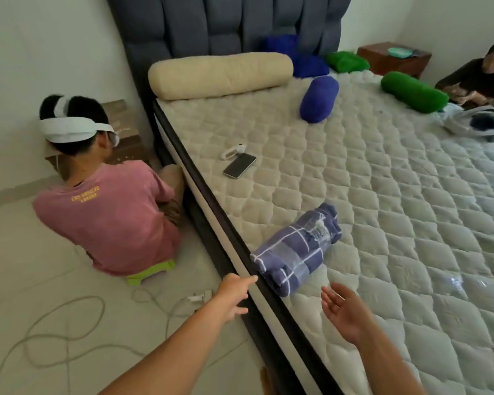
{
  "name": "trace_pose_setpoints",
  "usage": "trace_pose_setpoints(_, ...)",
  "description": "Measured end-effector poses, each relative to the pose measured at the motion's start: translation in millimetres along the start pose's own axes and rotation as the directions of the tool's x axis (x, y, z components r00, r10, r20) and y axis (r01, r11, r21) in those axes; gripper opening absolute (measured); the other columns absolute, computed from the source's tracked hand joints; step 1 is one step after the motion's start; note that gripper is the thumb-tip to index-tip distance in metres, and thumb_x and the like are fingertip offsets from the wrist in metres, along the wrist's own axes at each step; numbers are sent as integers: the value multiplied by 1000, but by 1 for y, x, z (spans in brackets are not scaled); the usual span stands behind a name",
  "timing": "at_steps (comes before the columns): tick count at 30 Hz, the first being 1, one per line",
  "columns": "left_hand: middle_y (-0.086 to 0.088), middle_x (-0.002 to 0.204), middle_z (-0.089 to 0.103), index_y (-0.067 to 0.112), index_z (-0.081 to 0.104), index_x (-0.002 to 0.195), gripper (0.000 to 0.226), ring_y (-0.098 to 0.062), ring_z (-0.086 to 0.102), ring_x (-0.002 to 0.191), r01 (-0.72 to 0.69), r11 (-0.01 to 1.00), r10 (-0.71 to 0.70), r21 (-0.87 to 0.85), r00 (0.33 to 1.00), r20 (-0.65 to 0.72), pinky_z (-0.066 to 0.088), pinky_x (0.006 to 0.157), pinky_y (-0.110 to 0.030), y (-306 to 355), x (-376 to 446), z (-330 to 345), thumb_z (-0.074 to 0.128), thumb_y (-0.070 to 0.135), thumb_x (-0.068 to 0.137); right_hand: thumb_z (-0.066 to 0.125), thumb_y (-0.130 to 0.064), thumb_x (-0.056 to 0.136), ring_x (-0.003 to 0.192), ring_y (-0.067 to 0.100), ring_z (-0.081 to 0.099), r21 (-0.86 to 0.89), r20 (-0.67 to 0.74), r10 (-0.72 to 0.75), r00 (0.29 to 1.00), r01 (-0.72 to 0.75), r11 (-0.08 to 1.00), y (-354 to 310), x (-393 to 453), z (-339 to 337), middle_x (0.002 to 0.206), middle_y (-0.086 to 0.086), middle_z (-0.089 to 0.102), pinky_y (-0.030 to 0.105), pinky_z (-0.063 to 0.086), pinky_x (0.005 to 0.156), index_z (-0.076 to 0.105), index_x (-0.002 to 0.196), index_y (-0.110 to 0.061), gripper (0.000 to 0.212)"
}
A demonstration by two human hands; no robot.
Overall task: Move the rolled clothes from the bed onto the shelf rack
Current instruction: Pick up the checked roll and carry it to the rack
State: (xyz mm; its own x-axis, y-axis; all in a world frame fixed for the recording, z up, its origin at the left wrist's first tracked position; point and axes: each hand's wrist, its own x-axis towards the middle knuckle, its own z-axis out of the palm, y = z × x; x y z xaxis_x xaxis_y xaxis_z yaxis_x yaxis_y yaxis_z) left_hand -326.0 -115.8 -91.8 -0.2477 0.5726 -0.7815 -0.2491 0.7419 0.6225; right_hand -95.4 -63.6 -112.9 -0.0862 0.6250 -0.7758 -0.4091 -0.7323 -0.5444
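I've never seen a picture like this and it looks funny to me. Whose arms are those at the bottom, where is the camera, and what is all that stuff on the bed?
The camera sits on a person's head and looks down, so the two arms are that person's own. There is no machine here, just bare hands. The left hand and the right hand are both open and hold nothing. They reach toward a rolled blue checked cloth that lies near the edge of the bed. Farther away on the bed lie a phone, a small white gadget, a long cream bolster, a blue roll and a green roll. A person in a pink shirt sits on the floor beside the bed, facing away. The shelf rack does not show in this picture.
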Motion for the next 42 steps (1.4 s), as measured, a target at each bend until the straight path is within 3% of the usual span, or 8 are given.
trace_pose_setpoints(7,-19,145,40,12,39,140,68,-38,42,132,187,903,-230,-386,971,-67,44,86,-61,56,52,57,73,26,83,49,-14,96,102,25,53,-270,-70,21,997,-39,962,-103,85,12,109,14,56,38,43,96,53,114,-7,20)
trace_pose_setpoints(11,-16,145,43,14,42,138,66,-38,42,132,288,872,-343,-395,936,-76,37,98,-65,76,71,70,74,25,81,60,-21,91,103,24,51,-512,-51,-93,994,54,857,-146,135,32,112,12,54,41,44,96,52,112,-8,26)
trace_pose_setpoints(15,-17,146,40,17,41,136,69,-42,43,129,394,844,-446,-363,892,-68,38,100,-65,86,88,79,76,29,77,66,-34,85,88,25,59,-687,4,-170,985,126,715,-172,172,51,112,14,60,33,48,71,48,130,-2,58)
trace_pose_setpoints(18,-16,146,39,16,41,135,64,-41,44,128,433,836,-487,-336,869,-90,37,102,-63,92,95,87,72,32,81,70,-39,81,108,29,54,-749,56,-192,980,168,641,-180,190,63,132,14,52,36,44,81,37,140,-8,74)
trace_pose_setpoints(24,-16,147,39,13,40,133,60,-40,44,128,466,820,-532,-333,835,-139,37,101,-60,91,94,96,71,28,83,74,-33,79,99,24,51,-811,71,-114,991,124,571,-174,201,62,124,16,52,38,45,80,37,132,-5,71)
trace_pose_setpoints(34,-24,131,52,5,45,130,64,-45,52,117,262,867,-404,-423,866,-293,46,93,-60,61,79,99,75,5,73,67,-17,81,107,36,56,-890,69,150,986,-8,456,-187,174,33,115,18,58,58,52,85,52,117,-2,42)
trace_pose_setpoints(38,-24,119,58,1,52,116,50,-42,57,106,159,898,-323,-411,872,-368,50,85,-54,49,51,73,75,3,72,67,-17,84,102,35,58,-892,119,140,983,44,450,-157,138,29,96,14,60,58,50,90,55,107,-4,29)
trace_pose_setpoints(42,-23,104,64,1,57,100,34,-39,62,93,9,905,-219,-425,866,-449,53,81,-50,23,11,28,74,1,71,66,-9,83,103,36,57,-846,254,121,960,159,509,-119,95,48,101,16,60,59,51,88,60,91,-8,11)
